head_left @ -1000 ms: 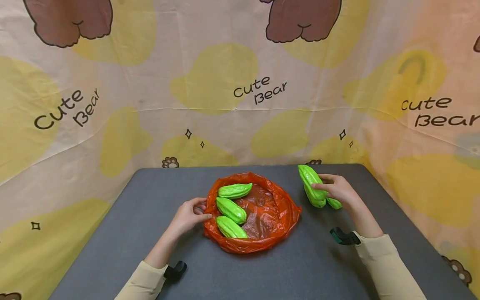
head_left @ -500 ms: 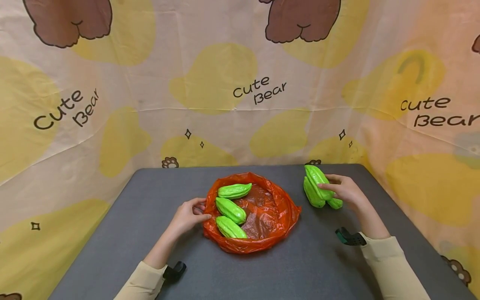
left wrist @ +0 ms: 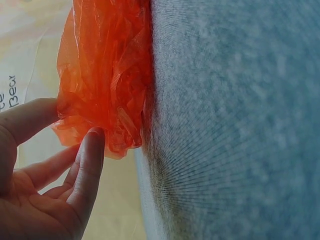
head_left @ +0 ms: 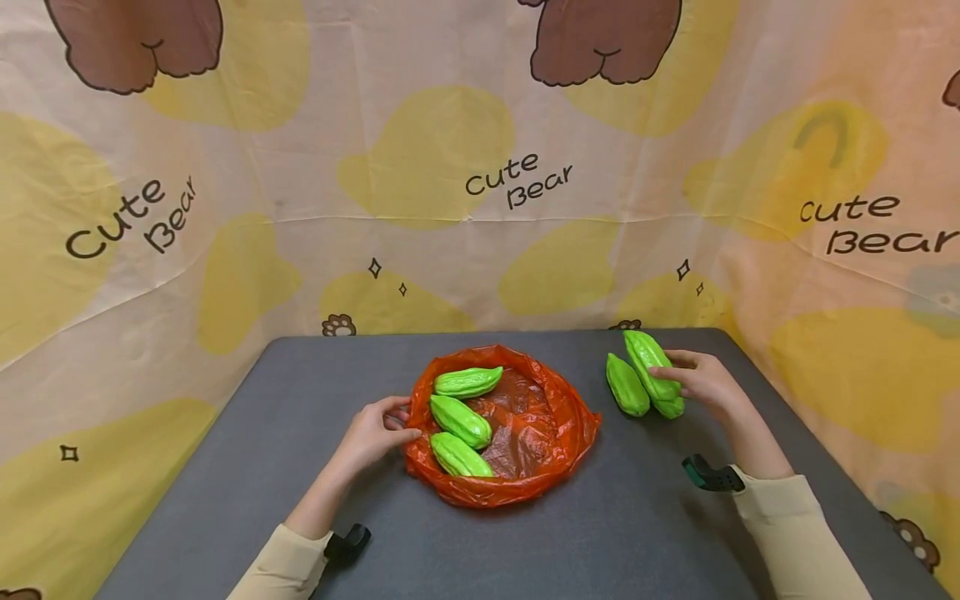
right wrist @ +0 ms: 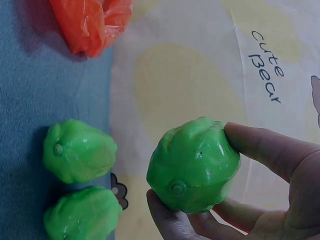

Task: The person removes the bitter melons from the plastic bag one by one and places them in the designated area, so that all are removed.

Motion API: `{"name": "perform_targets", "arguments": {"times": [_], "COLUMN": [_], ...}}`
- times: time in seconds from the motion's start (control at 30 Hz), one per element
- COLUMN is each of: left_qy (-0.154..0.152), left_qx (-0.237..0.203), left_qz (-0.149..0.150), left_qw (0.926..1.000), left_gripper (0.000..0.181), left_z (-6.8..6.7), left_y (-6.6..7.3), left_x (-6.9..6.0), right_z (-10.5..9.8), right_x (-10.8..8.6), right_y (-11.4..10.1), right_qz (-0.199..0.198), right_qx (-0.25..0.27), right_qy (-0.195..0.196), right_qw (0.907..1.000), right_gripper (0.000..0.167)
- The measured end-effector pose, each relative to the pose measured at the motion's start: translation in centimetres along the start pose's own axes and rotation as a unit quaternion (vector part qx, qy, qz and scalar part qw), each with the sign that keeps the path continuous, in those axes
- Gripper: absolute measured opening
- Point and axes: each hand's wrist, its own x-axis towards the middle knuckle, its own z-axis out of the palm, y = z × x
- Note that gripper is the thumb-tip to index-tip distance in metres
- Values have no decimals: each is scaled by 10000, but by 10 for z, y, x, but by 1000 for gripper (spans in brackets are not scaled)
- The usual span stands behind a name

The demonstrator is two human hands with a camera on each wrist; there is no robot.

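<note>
In the head view my right hand (head_left: 705, 380) grips a light green, ridged bitter melon (head_left: 649, 363), raised above the table on the right. Thumb and fingers hold its sides in the right wrist view, its stem end (right wrist: 178, 188) facing the camera. Two more bitter melons lie on the table there: one (head_left: 627, 387) to the left, another (head_left: 670, 407) partly hidden beneath the held one. My left hand (head_left: 373, 435) pinches the left rim of a red plastic bag (head_left: 577, 425), its mouth spread wide. Inside, along the left side, lie three bitter melons (head_left: 461, 422).
The grey table (head_left: 315, 375) ends at a patterned cloth backdrop (head_left: 420, 183) at the back and sides. Black wrist devices (head_left: 348, 543) sit at both sleeves. The bag stands between the two hands, with table surface between it and the melons on the right.
My right hand has moved a little to the right with the bitter melon, uncovering the left one on the table and covering more of the other. The left hand and bag have stayed put.
</note>
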Motion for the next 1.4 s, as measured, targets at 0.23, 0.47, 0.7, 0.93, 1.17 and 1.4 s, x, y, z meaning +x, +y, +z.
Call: {"name": "perform_targets", "arguments": {"times": [0.23, 0.47, 0.7, 0.93, 1.17, 1.4], "left_qy": [-23, 7, 27, -26, -42, -37], "left_qx": [-32, -28, -65, -41, -49, -86], "left_qz": [20, -30, -7, -42, -28, -98], "left_qw": [10000, 10000, 10000, 10000, 10000, 9999], "left_gripper": [56, 56, 57, 57, 58, 57], "left_z": [0, 0, 0, 1, 1, -1], "left_y": [-1, 1, 2, 2, 0, 2], "left_x": [-2, 0, 2, 2, 2, 2], "right_z": [-4, -9, -14, -21, -30, -39], "right_x": [0, -1, 1, 1, -2, -3], "right_y": [4, 6, 14, 23, 31, 36], "right_qz": [53, 129, 229, 367, 465, 542], "right_qx": [-70, -53, -110, -70, -23, -61], "right_qy": [-16, 75, 118, 106, 131, 94], "right_qw": [10000, 9999, 9996, 9992, 9988, 9985], "right_gripper": [82, 83, 84, 84, 84, 85]}}
